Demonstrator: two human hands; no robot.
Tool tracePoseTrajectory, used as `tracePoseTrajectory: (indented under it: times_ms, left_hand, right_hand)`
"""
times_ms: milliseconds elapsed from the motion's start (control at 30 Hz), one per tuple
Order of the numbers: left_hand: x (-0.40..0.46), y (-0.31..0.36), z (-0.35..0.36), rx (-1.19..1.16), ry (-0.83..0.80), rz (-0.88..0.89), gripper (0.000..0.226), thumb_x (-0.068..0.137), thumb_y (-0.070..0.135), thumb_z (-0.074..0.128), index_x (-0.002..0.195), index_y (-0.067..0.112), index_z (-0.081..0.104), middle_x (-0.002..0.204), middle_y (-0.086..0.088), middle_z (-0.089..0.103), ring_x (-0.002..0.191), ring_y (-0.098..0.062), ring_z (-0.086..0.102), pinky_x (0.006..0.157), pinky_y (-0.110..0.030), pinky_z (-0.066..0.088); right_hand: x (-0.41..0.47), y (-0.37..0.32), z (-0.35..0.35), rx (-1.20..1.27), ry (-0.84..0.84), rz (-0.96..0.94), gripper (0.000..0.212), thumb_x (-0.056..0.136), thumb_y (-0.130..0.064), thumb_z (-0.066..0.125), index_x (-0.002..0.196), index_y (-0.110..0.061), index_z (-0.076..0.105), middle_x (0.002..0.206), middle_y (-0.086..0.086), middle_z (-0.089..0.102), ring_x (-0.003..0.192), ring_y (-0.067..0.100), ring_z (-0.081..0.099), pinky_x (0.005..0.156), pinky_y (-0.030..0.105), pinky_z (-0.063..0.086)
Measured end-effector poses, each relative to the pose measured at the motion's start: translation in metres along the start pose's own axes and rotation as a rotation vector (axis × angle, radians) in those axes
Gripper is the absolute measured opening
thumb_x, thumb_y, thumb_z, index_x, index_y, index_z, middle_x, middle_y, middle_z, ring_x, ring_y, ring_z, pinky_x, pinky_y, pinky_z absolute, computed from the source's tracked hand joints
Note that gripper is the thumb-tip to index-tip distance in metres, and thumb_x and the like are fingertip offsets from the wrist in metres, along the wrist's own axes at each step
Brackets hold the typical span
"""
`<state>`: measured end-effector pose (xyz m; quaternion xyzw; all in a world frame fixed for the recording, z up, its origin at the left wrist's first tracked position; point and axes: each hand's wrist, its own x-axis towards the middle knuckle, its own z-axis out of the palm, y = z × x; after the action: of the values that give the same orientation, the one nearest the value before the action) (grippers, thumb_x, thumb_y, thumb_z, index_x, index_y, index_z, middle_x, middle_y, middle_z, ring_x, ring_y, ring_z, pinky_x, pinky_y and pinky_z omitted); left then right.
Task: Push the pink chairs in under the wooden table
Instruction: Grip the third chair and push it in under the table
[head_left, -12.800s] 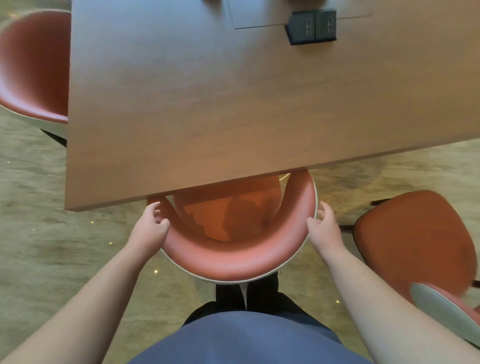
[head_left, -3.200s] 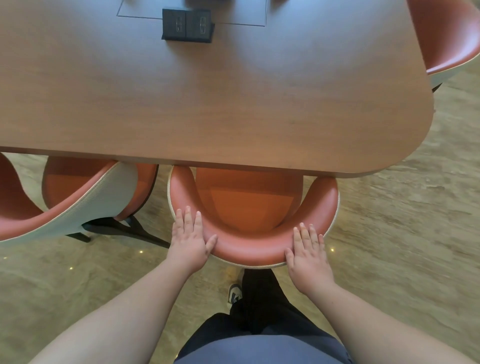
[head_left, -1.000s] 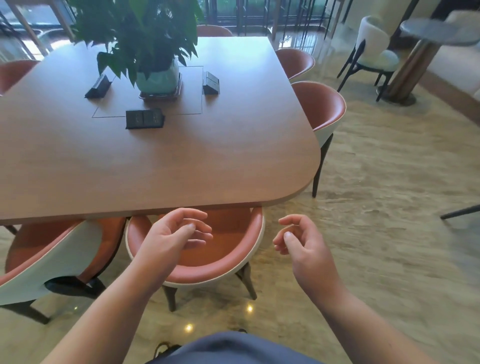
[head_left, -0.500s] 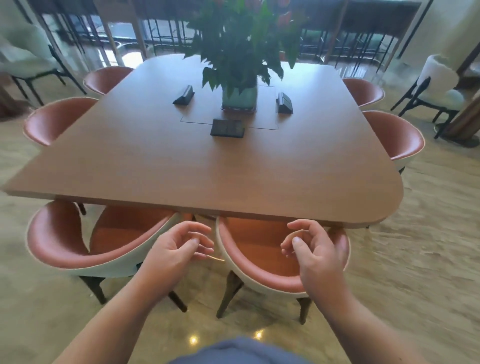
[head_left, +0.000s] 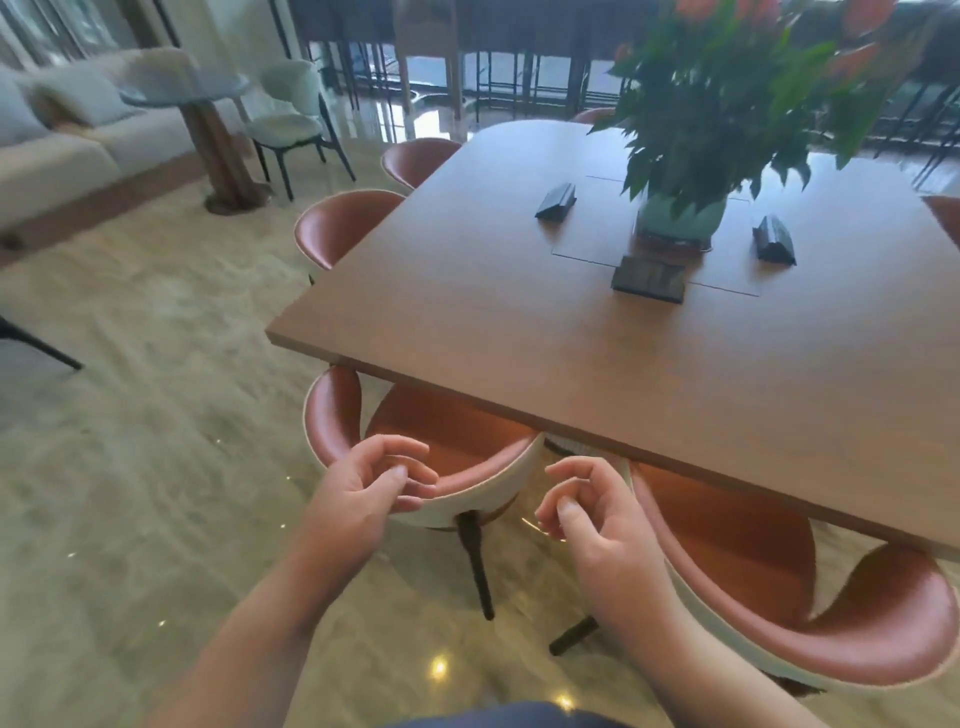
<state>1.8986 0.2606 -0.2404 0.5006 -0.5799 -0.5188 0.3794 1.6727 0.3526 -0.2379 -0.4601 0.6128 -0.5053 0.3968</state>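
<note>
The wooden table fills the right half of the view. Two pink chairs with white backs stand at its near edge. The left chair is turned at an angle, its seat partly under the tabletop. The right chair sits with its seat under the edge. Two more pink chairs are tucked along the table's left side. My left hand and my right hand hover in front of the near chairs, fingers loosely curled, holding nothing and touching no chair.
A potted plant and black socket boxes stand on the table. A round side table, a pale armchair and a sofa stand far left. Polished stone floor spreads to the left.
My view has swung to the left, so the table now lies to the right. Both hands have stayed off the chairs, curled in the air, since releasing the right chair's back.
</note>
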Motion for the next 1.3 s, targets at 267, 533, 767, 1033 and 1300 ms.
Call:
tracePoseTrajectory:
  times_ms: [267, 533, 767, 1033, 1300]
  left_hand:
    - [0.004, 0.000, -0.033, -0.044, 0.036, 0.005, 0.032, 0.089, 0.017, 0.047, 0.095, 0.034, 0.075, 0.091, -0.009, 0.078, 0.088, -0.024, 0.077, 0.077, -0.035, 0.063]
    - [0.024, -0.010, 0.016, -0.009, -0.098, -0.038, 0.038, 0.099, 0.006, 0.048, 0.096, 0.033, 0.075, 0.092, -0.010, 0.078, 0.088, -0.026, 0.077, 0.076, -0.036, 0.063]
    - [0.056, -0.008, 0.107, 0.053, -0.217, -0.127, 0.029, 0.104, -0.001, 0.046, 0.109, 0.012, 0.070, 0.093, -0.009, 0.078, 0.089, -0.024, 0.077, 0.079, -0.036, 0.063]
    - [0.086, 0.004, 0.252, 0.120, -0.341, -0.192, 0.029, 0.104, -0.002, 0.045, 0.109, 0.012, 0.070, 0.091, -0.006, 0.079, 0.088, -0.023, 0.077, 0.081, -0.040, 0.062]
    - [0.100, -0.010, 0.374, 0.179, -0.381, -0.213, 0.031, 0.102, -0.002, 0.045, 0.107, 0.016, 0.071, 0.093, -0.004, 0.079, 0.085, -0.020, 0.078, 0.074, -0.032, 0.060]
  right_hand:
    - [0.015, -0.006, 0.032, -0.011, -0.024, -0.043, 0.044, 0.101, -0.008, 0.052, 0.091, -0.050, 0.062, 0.081, -0.002, 0.071, 0.075, 0.024, 0.068, 0.073, 0.034, 0.061]
    - [0.016, 0.020, -0.012, -0.016, 0.101, 0.014, 0.027, 0.101, -0.008, 0.052, 0.104, -0.032, 0.062, 0.083, 0.000, 0.071, 0.074, 0.029, 0.066, 0.069, 0.038, 0.059]
    - [0.014, 0.054, -0.098, -0.018, 0.203, 0.083, 0.031, 0.100, -0.005, 0.050, 0.102, -0.035, 0.061, 0.081, 0.001, 0.070, 0.072, 0.031, 0.063, 0.066, 0.042, 0.055]
    - [0.017, 0.102, -0.226, -0.022, 0.367, 0.207, 0.027, 0.091, -0.020, 0.047, 0.095, -0.044, 0.060, 0.078, -0.001, 0.068, 0.073, 0.030, 0.062, 0.070, 0.047, 0.053]
    - [0.019, 0.161, -0.345, -0.041, 0.490, 0.335, 0.035, 0.095, -0.002, 0.045, 0.099, -0.033, 0.061, 0.077, -0.002, 0.069, 0.075, 0.033, 0.062, 0.069, 0.047, 0.053]
